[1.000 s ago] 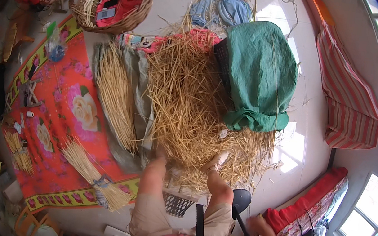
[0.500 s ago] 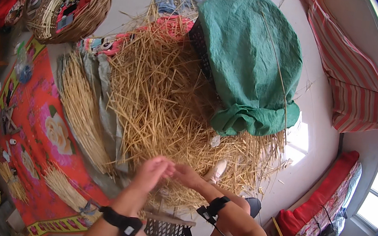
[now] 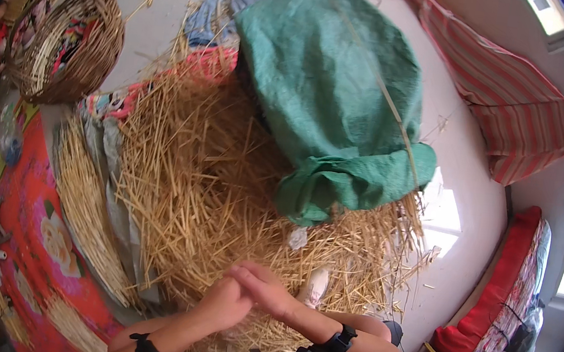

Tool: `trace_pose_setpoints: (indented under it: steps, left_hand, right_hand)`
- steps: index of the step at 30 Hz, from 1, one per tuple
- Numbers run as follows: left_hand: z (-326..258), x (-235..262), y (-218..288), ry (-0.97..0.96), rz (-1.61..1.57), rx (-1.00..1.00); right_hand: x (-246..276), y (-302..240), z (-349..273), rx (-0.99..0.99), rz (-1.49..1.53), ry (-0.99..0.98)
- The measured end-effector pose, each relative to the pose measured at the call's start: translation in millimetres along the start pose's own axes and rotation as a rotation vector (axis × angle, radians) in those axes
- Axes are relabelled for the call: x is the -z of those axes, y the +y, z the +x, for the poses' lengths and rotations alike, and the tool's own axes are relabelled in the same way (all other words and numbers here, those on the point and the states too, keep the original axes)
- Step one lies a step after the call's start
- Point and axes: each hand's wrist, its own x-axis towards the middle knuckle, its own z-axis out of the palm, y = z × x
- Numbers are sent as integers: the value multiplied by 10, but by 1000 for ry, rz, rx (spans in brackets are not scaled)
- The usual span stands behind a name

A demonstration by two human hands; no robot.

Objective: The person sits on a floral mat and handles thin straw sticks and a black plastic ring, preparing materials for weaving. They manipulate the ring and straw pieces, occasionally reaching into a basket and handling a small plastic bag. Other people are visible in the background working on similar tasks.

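Note:
My left hand (image 3: 223,305) and my right hand (image 3: 268,291) meet low in the centre, above the near edge of a loose straw heap (image 3: 181,184). The right fingers lie closed over the left hand, hiding its fingers. Whatever may be between the palms does not show. Beyond the hands, a green woven sack (image 3: 338,76) covers a dark basket-like form standing in the straw. A thin stalk lies across the sack. To the left, a bundle of long straw (image 3: 89,204) is laid out beside a grey sheet (image 3: 114,182).
A wicker basket (image 3: 103,46) holding colourful cloth stands at the far left. Red floral cloth (image 3: 27,214) spreads below it. Blue cloth (image 3: 210,20) lies behind the sack. My foot (image 3: 314,287) rests in the straw. Striped cloth (image 3: 511,113) and a red cushion (image 3: 488,288) line the right.
My hands have come closer together, with the right now over the left. The view has shifted, so the sack, straw and wicker basket appear farther left.

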Motion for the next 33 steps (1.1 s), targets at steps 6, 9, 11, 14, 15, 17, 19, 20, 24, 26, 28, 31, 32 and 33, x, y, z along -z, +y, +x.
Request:
trace_pose_setpoints:
  steps: [6,9,11,14,15,17,19,20,24,26,28,31,32,33]
  left_hand:
    - [3,-77,95,154,84,-248]
    - [42,-91,118,194,-8,-291]
    - [67,-171,44,185,-269,-324]
    - [217,-156,-320,176,-70,-323]
    - [93,-202,-195,117,-53,-264]
    - [17,-214,-190,91,-4,-210]
    - [81,-150,-344,77,-21,-207]
    - [69,-153,-350,70,-12,-187]
    - [55,-207,-186,1,1,-132]
    - [-3,-218,3,-43,-48,-146]
    - [-75,-228,191,-109,-130,-177]
    - [-71,-256,378,-127,-206,-209]
    - [-59,-252,396,-127,-235,-220]
    - [-1,-248,381,-103,-249,-213]
  right_hand:
    - [39,-167,-73,160,-172,38]
    - [-13,-224,-111,294,-112,120]
    - [6,-167,-183,275,18,185]
    - [-24,-36,-307,376,-54,334]
    - [60,-12,-348,383,-223,408]
    - [187,-173,-423,398,-573,532]
    - [291,-417,-471,519,-564,673]
    - [431,-502,-450,665,-600,804]
    - [1199,-777,-486,896,-895,1360]
    - [1524,-832,-406,747,-903,1458]
    - [1771,-819,-310,632,-942,1499]
    - [1959,-774,-390,479,-941,1315]
    - [1924,-779,-377,433,-723,1193]
    - [1868,-751,-371,384,-511,1067]
